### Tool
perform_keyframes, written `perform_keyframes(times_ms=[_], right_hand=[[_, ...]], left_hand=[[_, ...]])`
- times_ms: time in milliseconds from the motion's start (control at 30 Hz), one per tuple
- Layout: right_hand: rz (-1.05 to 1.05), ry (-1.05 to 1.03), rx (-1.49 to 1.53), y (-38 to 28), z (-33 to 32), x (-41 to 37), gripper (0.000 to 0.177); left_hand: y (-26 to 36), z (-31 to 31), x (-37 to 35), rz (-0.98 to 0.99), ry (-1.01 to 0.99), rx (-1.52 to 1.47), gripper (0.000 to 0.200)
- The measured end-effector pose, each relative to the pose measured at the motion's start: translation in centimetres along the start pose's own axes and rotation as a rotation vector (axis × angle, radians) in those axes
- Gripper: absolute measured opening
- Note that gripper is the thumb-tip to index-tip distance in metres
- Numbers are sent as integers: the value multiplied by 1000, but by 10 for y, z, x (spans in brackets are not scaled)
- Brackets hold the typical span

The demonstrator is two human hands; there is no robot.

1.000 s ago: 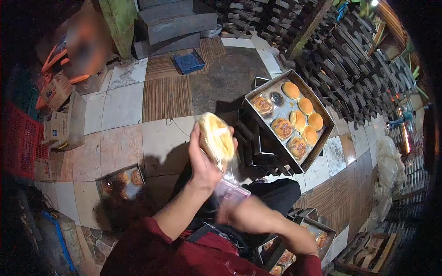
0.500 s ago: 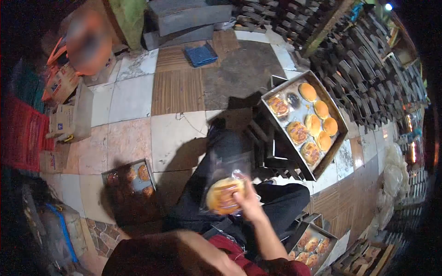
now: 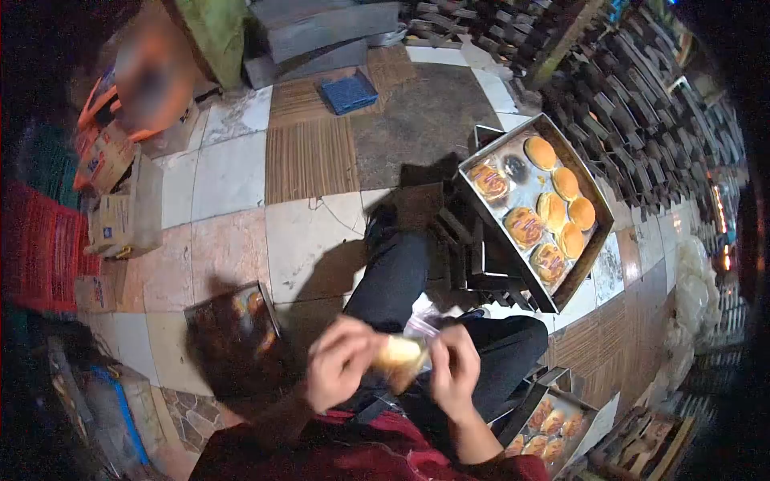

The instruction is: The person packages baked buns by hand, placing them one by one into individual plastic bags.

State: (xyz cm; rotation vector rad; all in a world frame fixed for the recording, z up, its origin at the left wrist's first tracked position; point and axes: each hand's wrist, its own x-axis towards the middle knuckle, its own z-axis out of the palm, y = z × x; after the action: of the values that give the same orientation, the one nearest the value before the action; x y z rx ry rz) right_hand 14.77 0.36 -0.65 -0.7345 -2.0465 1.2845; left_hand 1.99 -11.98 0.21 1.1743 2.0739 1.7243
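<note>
Over my lap, a round bun (image 3: 403, 353) with a pale side showing sits in a clear plastic bag (image 3: 423, 321), slightly blurred. My left hand (image 3: 343, 365) is closed on the bun's left side. My right hand (image 3: 455, 370) pinches the bag on the right side, fingers pressed together. To the right, a metal tray (image 3: 584, 282) on a dark stack bears several plain golden buns (image 3: 551, 210) and some buns with brown streaked topping (image 3: 524, 227).
A second tray (image 3: 520, 423) with topped buns stands at lower right. Another tray (image 3: 273, 309) lies in shadow at left. Beyond are a blue basket (image 3: 350, 91), a cardboard box (image 3: 111, 216), red crates (image 3: 48, 240) and stacked dark slats (image 3: 626, 120).
My left hand has come up from the bottom and closed on the bun. My right hand has shifted to the bag's right side, and the bun has tilted so its pale side shows.
</note>
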Motion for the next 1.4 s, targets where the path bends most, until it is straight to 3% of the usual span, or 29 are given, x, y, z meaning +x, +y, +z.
perform_keyframes(times_ms=[33,67,100,167,233,300,367,400,433,500,567,633,667,700,733,767,833,867,900,967,1033,1100,1133,1167,1233,1300,1333,1367,1400], right_hand=[[-288,75,-94,-7,-6,-5,5],[-361,147,-60,-2,-4,-13,4],[-305,124,-126,6,1,-17,6],[128,-60,-11,12,0,-22,6],[-196,52,121,-4,-7,-24,13],[-139,27,65,-19,-11,-16,17],[-98,-150,-110,-10,-9,14,18],[-25,-119,-73,-1,-5,30,25],[135,-10,15,12,-1,45,30],[375,71,141,30,-3,61,38],[473,62,177,59,8,28,36],[752,3,240,87,14,-19,36],[703,37,140,91,16,-47,30],[657,71,42,90,18,-64,26],[398,196,-136,71,17,-65,27],[130,314,-311,43,13,-65,34],[-99,-116,-545,-11,5,-48,52],[-172,-252,-582,-4,12,-45,59],[-170,-377,-622,20,17,-35,67],[435,-355,-96,33,0,5,71],[98,-92,138,51,-30,64,72],[308,49,278,33,-74,129,68],[510,121,243,46,-94,161,68],[354,357,349,67,-104,186,65],[280,722,141,76,-120,201,59],[26,808,-119,92,-113,172,47],[90,604,-217,82,-98,138,33],[6,393,-388,97,-79,100,26],[-122,14,-596,129,-60,57,28]], left_hand=[[7,0,0,183,64,-57,11],[2,-1,0,237,9,-83,15],[-4,1,-2,249,-10,-95,15],[-16,6,-6,131,-83,-29,14],[-7,5,-13,184,-102,-238,15],[15,1,2,181,-270,-149,14],[4,10,22,114,-257,86,14],[-16,21,26,-84,-159,-109,15],[-19,26,36,-361,73,-345,15],[-55,26,36,-377,283,-160,12],[-74,37,1,-323,291,-59,12],[-66,38,-28,-634,308,-271,10],[-85,40,-56,-496,260,-67,8],[-90,43,-75,-686,322,-99,11],[-49,39,-61,-898,364,-294,13],[-37,39,-58,-897,365,-296,13],[-20,37,-56,-1078,412,-516,15],[-10,36,-50,-1076,364,-620,18],[3,36,-40,-1071,356,-622,18],[24,32,-20,-848,435,-552,24],[23,26,-17,-726,408,-527,23],[16,27,-24,-779,326,-565,20],[13,31,-27,-838,304,-636,19],[11,34,-30,-896,280,-706,19],[8,33,-33,-889,267,-783,20],[11,31,-31,-879,336,-828,19],[5,30,-33,-840,334,-830,18],[2,29,-33,-842,332,-833,18],[-1,29,-32,-831,283,-792,18]])
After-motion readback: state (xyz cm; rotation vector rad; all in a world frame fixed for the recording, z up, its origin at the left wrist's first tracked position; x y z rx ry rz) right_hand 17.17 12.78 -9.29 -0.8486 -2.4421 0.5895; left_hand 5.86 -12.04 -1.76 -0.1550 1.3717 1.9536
